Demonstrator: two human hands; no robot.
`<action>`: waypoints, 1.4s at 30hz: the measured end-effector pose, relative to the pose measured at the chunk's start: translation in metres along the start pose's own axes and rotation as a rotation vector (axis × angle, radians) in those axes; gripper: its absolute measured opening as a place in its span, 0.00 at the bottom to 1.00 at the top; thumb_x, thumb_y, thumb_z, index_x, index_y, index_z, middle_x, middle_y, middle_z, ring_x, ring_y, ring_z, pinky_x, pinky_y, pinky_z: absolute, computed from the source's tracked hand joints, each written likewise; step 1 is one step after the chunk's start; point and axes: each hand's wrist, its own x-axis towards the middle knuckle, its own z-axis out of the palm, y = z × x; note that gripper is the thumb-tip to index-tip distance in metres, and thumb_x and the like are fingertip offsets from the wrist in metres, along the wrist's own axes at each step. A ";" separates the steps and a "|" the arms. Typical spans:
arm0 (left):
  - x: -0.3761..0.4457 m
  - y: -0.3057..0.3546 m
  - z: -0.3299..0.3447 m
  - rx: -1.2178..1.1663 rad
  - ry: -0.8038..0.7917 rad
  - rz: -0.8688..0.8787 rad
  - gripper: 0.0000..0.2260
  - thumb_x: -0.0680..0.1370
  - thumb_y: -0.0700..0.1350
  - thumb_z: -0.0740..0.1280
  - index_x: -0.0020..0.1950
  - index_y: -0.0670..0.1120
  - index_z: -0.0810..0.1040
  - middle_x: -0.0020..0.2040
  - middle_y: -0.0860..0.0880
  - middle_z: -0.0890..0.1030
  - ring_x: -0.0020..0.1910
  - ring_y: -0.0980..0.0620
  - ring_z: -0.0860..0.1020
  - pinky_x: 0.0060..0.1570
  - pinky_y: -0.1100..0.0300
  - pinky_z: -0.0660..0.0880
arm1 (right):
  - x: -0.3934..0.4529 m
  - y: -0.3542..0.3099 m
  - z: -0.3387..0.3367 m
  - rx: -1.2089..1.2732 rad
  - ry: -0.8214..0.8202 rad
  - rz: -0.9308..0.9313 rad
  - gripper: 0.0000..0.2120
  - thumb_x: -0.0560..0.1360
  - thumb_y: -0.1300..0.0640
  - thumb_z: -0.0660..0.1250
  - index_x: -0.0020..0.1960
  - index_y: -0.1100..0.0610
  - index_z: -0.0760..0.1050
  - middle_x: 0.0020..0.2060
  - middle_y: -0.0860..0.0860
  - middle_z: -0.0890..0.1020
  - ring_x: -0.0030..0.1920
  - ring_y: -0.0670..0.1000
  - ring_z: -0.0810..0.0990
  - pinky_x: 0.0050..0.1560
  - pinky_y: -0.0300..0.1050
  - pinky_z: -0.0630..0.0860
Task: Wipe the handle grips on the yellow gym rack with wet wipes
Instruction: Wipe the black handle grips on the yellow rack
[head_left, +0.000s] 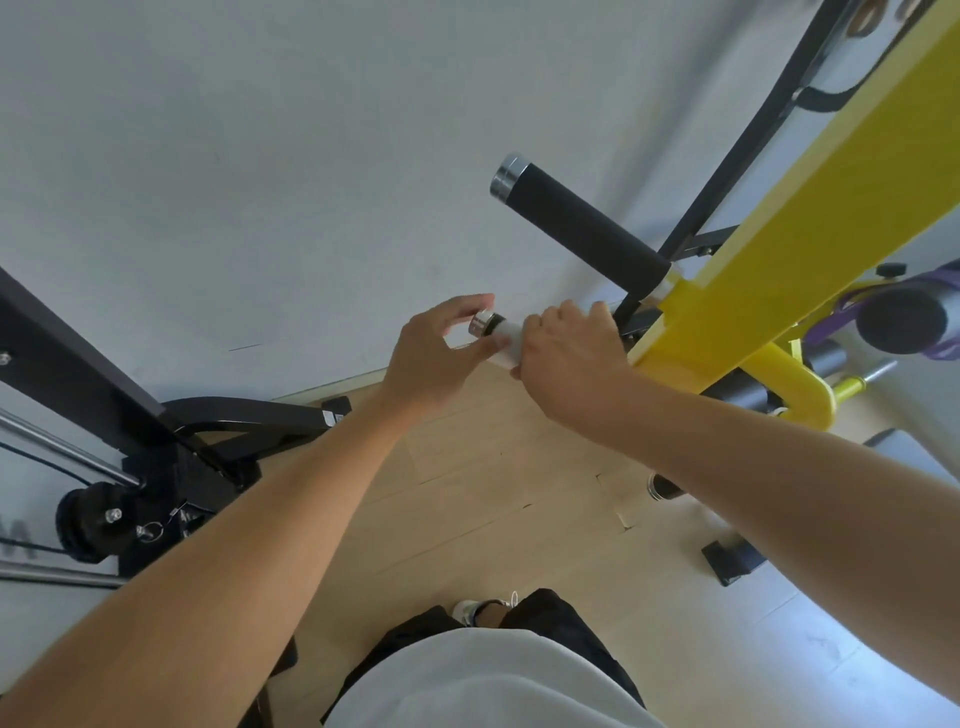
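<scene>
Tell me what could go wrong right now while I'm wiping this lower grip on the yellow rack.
1. The upper handle grip juts out just above your hands, so lifting your head or arms might knock it.
2. Your right hand covers most of the wet wipe, so the part near the chrome end cap, by your left hand, may get missed.

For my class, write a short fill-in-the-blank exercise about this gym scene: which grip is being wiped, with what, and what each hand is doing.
1. The right hand wraps a white wet wipe around the ______ of the two handle grips.
2. The upper handle grip is bare and coloured ______.
3. The left hand has its fingers at the lower grip's ______ end cap.
4. Both grips stick out from a ______ gym rack.

Missing words: lower; black; metal; yellow
</scene>
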 end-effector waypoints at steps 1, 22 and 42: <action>-0.001 0.000 0.001 0.022 -0.009 0.006 0.20 0.77 0.52 0.72 0.68 0.54 0.77 0.65 0.59 0.80 0.63 0.66 0.75 0.65 0.70 0.66 | -0.008 0.002 -0.003 -0.109 -0.040 0.001 0.18 0.81 0.47 0.62 0.65 0.57 0.71 0.55 0.56 0.78 0.55 0.55 0.74 0.63 0.55 0.68; -0.002 -0.003 0.002 0.032 0.031 -0.040 0.18 0.86 0.47 0.53 0.75 0.57 0.69 0.73 0.53 0.74 0.72 0.54 0.70 0.71 0.59 0.65 | 0.025 -0.021 0.014 0.481 0.147 -0.151 0.14 0.82 0.55 0.62 0.65 0.60 0.66 0.46 0.53 0.78 0.41 0.53 0.80 0.45 0.52 0.81; -0.015 -0.001 0.015 0.024 0.160 -0.045 0.13 0.84 0.46 0.58 0.62 0.54 0.81 0.47 0.61 0.81 0.42 0.64 0.77 0.42 0.74 0.67 | -0.026 -0.004 0.008 0.014 0.031 0.006 0.40 0.73 0.30 0.64 0.71 0.60 0.65 0.60 0.56 0.75 0.60 0.57 0.73 0.61 0.54 0.71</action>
